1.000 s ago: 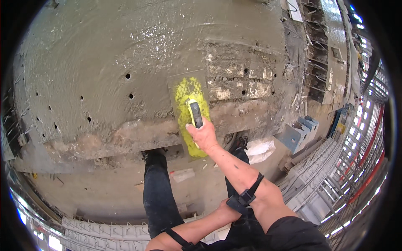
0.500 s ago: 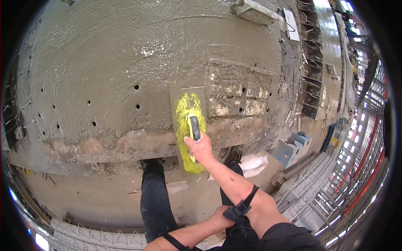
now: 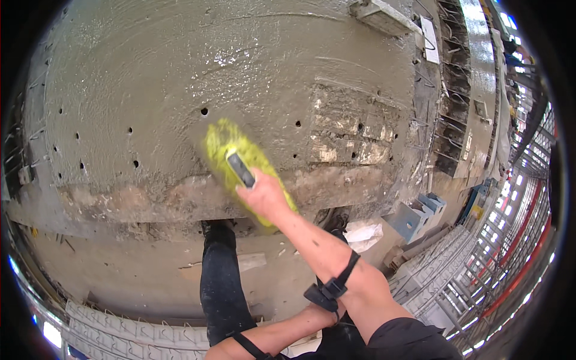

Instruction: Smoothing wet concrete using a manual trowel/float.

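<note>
My right hand (image 3: 264,195) is closed round the black-and-yellow handle of a plastering trowel (image 3: 231,141). The trowel is blurred by motion and tilts up to the left, over the near edge of a wet grey concrete slab (image 3: 150,78). Several small dark holes dot the slab, one of them just above the trowel's tip. My left hand (image 3: 324,315) lies by my right forearm, partly behind a black strapped device (image 3: 327,293); its fingers are hidden.
A rough exposed patch (image 3: 354,129) breaks the slab at right. A concrete-smeared beam (image 3: 384,17) lies at the far right, near protruding rebar loops (image 3: 453,90). Blue metal brackets (image 3: 414,216) and a crumpled white sheet (image 3: 363,234) lie near my feet.
My right hand has swung the trowel to the left and turned it from upright to slanting. The hole right of it, now visible, was covered before. My left hand stays by the right arm.
</note>
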Demonstrator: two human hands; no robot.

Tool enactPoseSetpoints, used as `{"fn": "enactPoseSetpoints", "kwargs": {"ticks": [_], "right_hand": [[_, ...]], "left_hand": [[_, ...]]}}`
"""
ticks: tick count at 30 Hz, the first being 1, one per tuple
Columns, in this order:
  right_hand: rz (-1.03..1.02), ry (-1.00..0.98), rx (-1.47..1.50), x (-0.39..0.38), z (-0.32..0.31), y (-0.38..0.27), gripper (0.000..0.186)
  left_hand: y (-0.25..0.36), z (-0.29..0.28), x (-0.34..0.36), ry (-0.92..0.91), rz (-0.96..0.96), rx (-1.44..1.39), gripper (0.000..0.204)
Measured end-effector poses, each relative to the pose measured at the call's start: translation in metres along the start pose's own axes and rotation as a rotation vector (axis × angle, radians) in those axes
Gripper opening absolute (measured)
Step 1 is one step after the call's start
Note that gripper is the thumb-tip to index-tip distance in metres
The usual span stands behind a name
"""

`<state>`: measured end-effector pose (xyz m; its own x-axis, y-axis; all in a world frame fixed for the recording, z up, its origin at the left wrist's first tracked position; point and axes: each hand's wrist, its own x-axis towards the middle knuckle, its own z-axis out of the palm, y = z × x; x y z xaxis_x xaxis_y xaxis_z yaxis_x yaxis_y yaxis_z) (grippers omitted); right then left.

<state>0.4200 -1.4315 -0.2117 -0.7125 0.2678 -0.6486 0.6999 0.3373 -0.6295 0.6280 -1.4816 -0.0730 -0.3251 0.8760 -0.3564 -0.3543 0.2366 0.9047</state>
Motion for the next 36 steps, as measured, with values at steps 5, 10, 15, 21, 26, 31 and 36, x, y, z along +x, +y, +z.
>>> {"fn": "enactPoseSetpoints", "kwargs": {"ticks": [5, 10, 15, 21, 26, 31, 36], "right_hand": [[0.182, 0.155, 0.100, 0.020, -0.015, -0.010, 0.032], [0.218, 0.045, -0.110, 0.040, -0.035, -0.024, 0.027], [0.256, 0.156, 0.235, 0.046, -0.060, -0.004, 0.021], [0.295, 0.207, 0.481, 0.019, -0.051, -0.011, 0.020], [0.307, 0.151, 0.470, 0.026, -0.073, 0.013, 0.021], [0.340, 0.401, 0.486, -0.030, -0.130, 0.065, 0.023], [0.449, 0.485, 0.415, -0.028, -0.144, 0.107, 0.022]], "left_hand": [[0.019, -0.039, 0.004, -0.051, -0.052, -0.304, 0.024], [-0.008, -0.004, -0.005, -0.289, -0.411, -0.067, 0.024], [0.024, -0.034, 0.015, -0.488, -0.443, 0.176, 0.022], [0.001, -0.020, 0.002, -0.164, -0.129, 0.112, 0.022], [0.022, -0.033, 0.012, -0.391, -0.479, 0.061, 0.024], [0.050, -0.062, 0.030, -0.688, -0.385, 0.300, 0.026], [0.040, -0.047, 0.037, -0.794, -0.323, 0.379, 0.022]]}}
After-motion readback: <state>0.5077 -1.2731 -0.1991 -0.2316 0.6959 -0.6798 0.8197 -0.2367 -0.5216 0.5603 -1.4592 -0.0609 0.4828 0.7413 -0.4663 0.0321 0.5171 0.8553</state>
